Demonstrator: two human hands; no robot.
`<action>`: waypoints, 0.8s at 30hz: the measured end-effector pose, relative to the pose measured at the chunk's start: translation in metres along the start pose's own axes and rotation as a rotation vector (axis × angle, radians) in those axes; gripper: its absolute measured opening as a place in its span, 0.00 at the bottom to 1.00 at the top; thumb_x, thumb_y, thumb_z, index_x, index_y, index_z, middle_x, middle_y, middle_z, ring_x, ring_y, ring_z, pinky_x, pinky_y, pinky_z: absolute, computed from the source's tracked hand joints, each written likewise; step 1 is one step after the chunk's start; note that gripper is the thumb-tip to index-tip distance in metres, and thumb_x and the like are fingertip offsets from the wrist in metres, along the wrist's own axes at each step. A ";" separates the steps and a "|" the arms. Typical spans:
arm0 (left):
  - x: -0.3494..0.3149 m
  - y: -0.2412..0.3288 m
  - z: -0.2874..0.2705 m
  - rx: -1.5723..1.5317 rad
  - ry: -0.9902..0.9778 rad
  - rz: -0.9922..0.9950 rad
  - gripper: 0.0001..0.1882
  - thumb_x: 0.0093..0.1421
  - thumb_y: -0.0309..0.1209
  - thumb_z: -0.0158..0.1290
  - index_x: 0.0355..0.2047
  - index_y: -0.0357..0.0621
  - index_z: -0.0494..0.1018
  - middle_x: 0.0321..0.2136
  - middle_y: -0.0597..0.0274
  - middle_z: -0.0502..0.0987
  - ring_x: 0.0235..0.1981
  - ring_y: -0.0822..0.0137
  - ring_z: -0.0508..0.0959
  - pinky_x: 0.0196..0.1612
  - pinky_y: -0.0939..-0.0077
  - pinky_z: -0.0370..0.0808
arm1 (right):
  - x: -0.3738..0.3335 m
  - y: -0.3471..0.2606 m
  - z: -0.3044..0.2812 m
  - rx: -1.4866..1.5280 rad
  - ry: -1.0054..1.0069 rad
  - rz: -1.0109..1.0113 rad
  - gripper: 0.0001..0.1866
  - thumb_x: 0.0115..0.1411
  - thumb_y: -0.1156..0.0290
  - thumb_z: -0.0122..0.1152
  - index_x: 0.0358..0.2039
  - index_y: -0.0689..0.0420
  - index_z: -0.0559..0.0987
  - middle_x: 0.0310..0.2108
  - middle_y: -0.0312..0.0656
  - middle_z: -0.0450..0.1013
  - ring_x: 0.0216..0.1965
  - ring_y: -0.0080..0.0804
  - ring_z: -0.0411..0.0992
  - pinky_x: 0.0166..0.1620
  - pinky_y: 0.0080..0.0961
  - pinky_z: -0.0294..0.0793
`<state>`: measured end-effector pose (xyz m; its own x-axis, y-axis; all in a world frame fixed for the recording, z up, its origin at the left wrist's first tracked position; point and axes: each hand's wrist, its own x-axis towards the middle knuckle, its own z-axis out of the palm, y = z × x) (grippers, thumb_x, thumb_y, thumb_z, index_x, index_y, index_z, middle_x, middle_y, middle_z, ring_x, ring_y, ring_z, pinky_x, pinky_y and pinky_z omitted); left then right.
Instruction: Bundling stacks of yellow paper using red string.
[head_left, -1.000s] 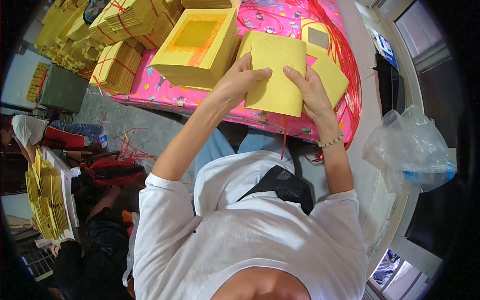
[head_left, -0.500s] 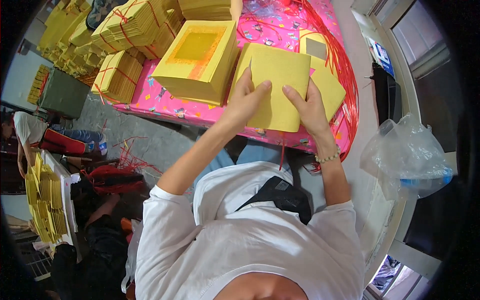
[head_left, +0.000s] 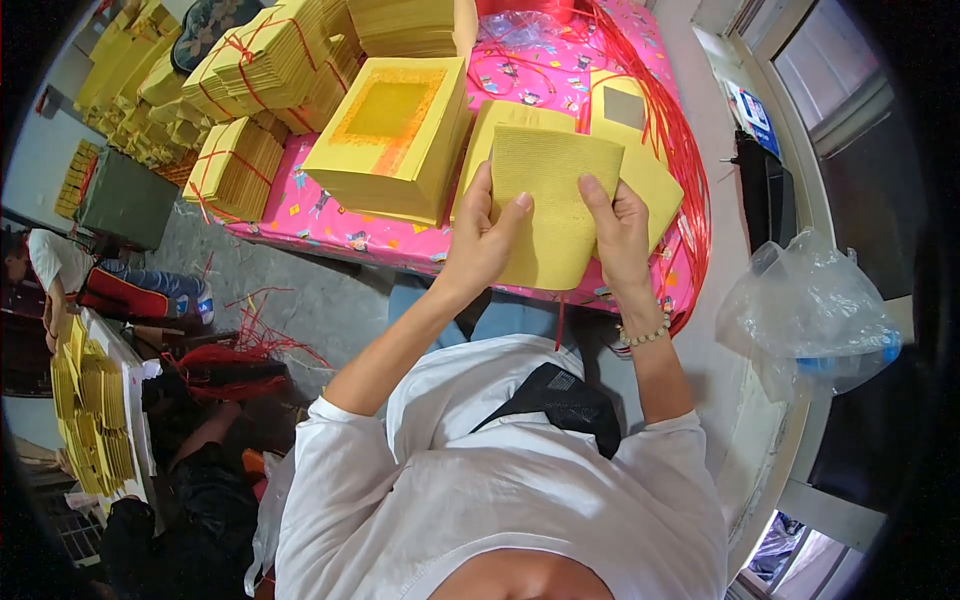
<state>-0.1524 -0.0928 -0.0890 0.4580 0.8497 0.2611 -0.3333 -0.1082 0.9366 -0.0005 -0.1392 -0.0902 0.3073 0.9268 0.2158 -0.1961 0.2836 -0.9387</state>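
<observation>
Both my hands hold a sheaf of yellow paper [head_left: 553,225] above the near edge of the table, one hand at each side. My left hand [head_left: 484,232] grips its left edge, thumb across the front and fingers behind. On the right edge, my right hand [head_left: 620,222] has the same grip, with a beaded bracelet on the wrist. Behind the held paper, more yellow paper [head_left: 525,115] lies on the table. To its left stands a tall stack of yellow paper [head_left: 390,170] with an orange-bordered square on top. How many sheets I hold I cannot tell.
The table has a pink patterned cover [head_left: 400,245]. Tied yellow bundles [head_left: 235,165] sit at its left. Long red plastic strips [head_left: 690,200] hang along its right edge. A clear plastic bag [head_left: 815,310] is by the window. At far left, another person [head_left: 70,265] is beside piled yellow paper.
My hands have brought the yellow paper slightly toward me, and its top edge has dropped, uncovering more of the paper behind. The view has shifted a little.
</observation>
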 end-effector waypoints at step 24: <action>-0.012 -0.002 -0.005 -0.026 -0.040 -0.197 0.20 0.62 0.22 0.44 0.55 0.37 0.57 0.47 0.57 0.70 0.48 0.71 0.70 0.50 0.77 0.66 | -0.020 0.004 -0.022 -0.060 -0.043 0.107 0.13 0.61 0.71 0.57 0.42 0.68 0.76 0.35 0.40 0.76 0.34 0.19 0.73 0.38 0.16 0.73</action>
<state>-0.1610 -0.1004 -0.0954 0.5482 0.8322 0.0833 -0.2549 0.0713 0.9643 0.0128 -0.1623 -0.1048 0.2475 0.9610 0.1232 -0.1695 0.1682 -0.9711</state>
